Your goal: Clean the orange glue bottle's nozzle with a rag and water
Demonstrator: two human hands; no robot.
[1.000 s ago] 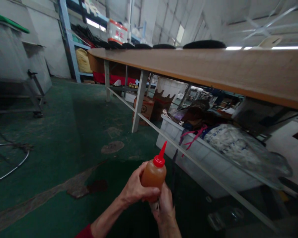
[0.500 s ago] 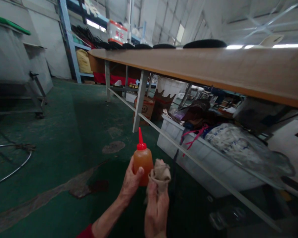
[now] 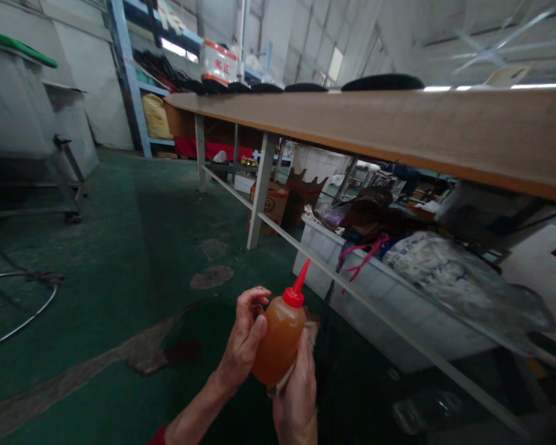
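A squeeze bottle [image 3: 280, 343] of amber liquid, with a red cap and pointed red nozzle, tilts to the right in front of me. My right hand [image 3: 299, 386] grips it from the right with a beige cloth [image 3: 311, 330] pressed between palm and bottle; most of the cloth is hidden behind. On the bottle's left side is my left hand [image 3: 243, 340], open, its fingers lifted and loosely bent. The left thumb lies close against the bottle; whether it touches I cannot tell.
A long brown-topped table [image 3: 398, 123] on pale legs runs across, with black round pieces [image 3: 382, 82] along it. Beneath stand a white bin [image 3: 352, 303] of bags and fabric and a cardboard box [image 3: 273, 204]. A wheeled grey cart [image 3: 18, 123] is at left.
The bottle has moved right and down, tipping from upright to a rightward lean. My left fingers have loosened from it, while my right hand has brought the cloth against it.
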